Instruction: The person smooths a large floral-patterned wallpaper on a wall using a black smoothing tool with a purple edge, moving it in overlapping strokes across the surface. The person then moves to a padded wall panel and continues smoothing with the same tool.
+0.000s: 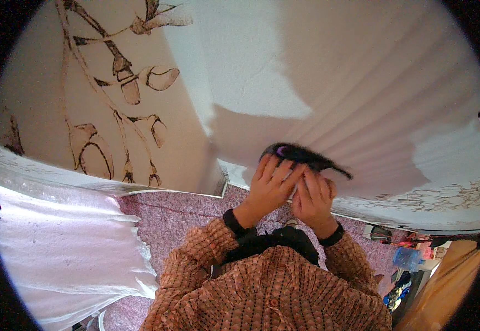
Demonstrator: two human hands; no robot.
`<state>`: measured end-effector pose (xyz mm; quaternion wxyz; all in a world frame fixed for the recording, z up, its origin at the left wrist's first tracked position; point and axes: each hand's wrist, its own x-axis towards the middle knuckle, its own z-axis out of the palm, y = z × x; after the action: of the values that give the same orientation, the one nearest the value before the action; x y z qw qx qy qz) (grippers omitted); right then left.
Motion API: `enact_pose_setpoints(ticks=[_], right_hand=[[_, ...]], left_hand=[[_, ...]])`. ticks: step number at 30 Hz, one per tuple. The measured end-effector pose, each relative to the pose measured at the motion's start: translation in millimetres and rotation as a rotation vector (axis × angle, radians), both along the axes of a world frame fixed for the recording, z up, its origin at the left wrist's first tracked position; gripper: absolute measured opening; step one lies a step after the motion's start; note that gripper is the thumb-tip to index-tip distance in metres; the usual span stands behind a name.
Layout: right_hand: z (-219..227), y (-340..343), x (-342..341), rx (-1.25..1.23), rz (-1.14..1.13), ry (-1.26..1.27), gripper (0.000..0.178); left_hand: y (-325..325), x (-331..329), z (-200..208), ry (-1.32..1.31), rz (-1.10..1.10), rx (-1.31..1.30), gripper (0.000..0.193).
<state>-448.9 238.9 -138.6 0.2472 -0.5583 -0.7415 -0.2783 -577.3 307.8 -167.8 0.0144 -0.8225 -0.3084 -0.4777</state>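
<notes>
Close to the pale wall (pixel 251 66), a dark, long thing (pixel 311 159) lies across my fingertips. It is black, with a round purple patch near its left end and a thin tail running to the right. What kind of thing it is, I cannot make out. My left hand (pixel 270 187) has its fingers closed over the lower edge of its left part. Right beside it, my right hand (pixel 314 199) grips below the middle with bent fingers, the two hands touching. My fingers hide the thing's underside. Black bands circle both wrists.
A wall face with brown branch and flower drawings (pixel 118 83) meets the pale wall at a corner on the left. White cloth (pixel 63 248) hangs lower left. Pinkish patterned floor (pixel 173 220) lies below. Clutter with a blue plastic bag (pixel 406 258) and orange cloth (pixel 449 281) sits lower right.
</notes>
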Motion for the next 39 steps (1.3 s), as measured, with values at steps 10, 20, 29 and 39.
enact_pose_setpoints(ticks=[10, 20, 29, 39], right_hand=[[-9.4, -2.3, 18.7, -0.017, -0.105, -0.212, 0.030], [17.5, 0.0, 24.9, 0.102, -0.099, -0.094, 0.026], [-57.7, -10.0, 33.2, -0.156, 0.009, -0.314, 0.031], [3.0, 27.8, 16.8, 0.014, 0.093, -0.319, 0.025]], left_hand=[[-3.3, 6.4, -13.5, 0.090, -0.078, -0.011, 0.041], [-7.2, 23.4, 20.6, -0.046, -0.098, 0.016, 0.041], [-23.7, 4.0, -77.3, 0.185, -0.074, -0.180, 0.049], [-11.2, 19.7, -27.9, -0.168, 0.321, -0.174, 0.045]])
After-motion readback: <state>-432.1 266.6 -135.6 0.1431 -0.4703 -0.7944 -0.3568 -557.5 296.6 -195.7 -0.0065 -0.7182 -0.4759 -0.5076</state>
